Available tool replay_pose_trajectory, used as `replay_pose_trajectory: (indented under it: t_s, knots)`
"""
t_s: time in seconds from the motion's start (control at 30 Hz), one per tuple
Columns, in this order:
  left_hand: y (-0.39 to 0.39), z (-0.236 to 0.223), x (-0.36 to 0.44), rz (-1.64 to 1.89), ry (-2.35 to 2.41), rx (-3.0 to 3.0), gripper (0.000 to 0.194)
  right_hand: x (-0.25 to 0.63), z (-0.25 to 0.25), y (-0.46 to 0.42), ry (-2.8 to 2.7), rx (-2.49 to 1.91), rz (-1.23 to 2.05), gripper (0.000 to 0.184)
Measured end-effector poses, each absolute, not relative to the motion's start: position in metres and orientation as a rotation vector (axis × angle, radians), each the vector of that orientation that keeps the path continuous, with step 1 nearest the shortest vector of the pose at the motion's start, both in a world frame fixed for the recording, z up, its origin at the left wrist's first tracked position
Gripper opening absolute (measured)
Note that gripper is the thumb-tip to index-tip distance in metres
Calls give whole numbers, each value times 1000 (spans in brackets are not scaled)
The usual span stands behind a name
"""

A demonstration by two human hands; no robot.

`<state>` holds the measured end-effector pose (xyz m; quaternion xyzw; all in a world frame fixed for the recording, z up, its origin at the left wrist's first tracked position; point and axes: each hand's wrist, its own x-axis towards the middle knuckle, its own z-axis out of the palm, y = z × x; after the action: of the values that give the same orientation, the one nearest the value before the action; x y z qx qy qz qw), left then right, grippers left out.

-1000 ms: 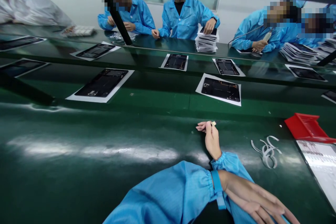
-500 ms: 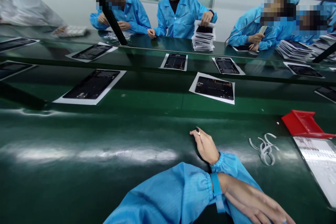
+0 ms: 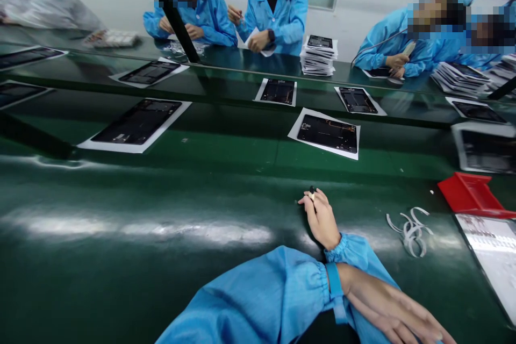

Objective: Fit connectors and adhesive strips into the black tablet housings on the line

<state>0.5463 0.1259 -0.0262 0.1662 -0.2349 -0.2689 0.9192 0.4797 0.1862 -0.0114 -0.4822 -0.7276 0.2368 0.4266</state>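
Head view: right hand [image 3: 321, 220] has thumb and fingers closed on a small part [image 3: 312, 195], over the green bench [image 3: 121, 279]; can't tell if the hand touches the bench. Left hand [image 3: 382, 301] lies across the right sleeve [image 3: 360, 255], fingers stretched out and close together, nothing seen in its grasp. Step, as I judge it: handling the part in the fingertips, not placed. Next move calls for a steady pinch, plus uncrossed arms if both hands are needed. Part looks black at the far end, cream nearer the thumb; too small for more. Dark panel [image 3: 328, 133] ahead, well apart; strips [image 3: 411, 232] right, red bin [image 3: 471, 193] beyond.
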Motion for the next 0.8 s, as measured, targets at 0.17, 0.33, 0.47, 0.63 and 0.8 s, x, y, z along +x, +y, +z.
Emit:
replay_pose_trajectory:
  t_s: [0.17,0.33,0.47,0.63,0.8]
  knots:
    - [126,-27,549,-590,-487,345,33,480,-13,185,-1972,-1145,462,30]
    - [127,-24,548,-593,-482,325,34,479,-12,185,-2019,-1146,424,29]
    - [129,-22,547,-609,-474,327,37,479,-10,185,-2004,-1152,438,32]
    - [122,-30,544,-502,-453,369,39,479,-9,185,-1983,-1160,461,32]
    - [121,-30,539,-378,-418,483,34,478,-9,185,-1753,-1202,646,39]
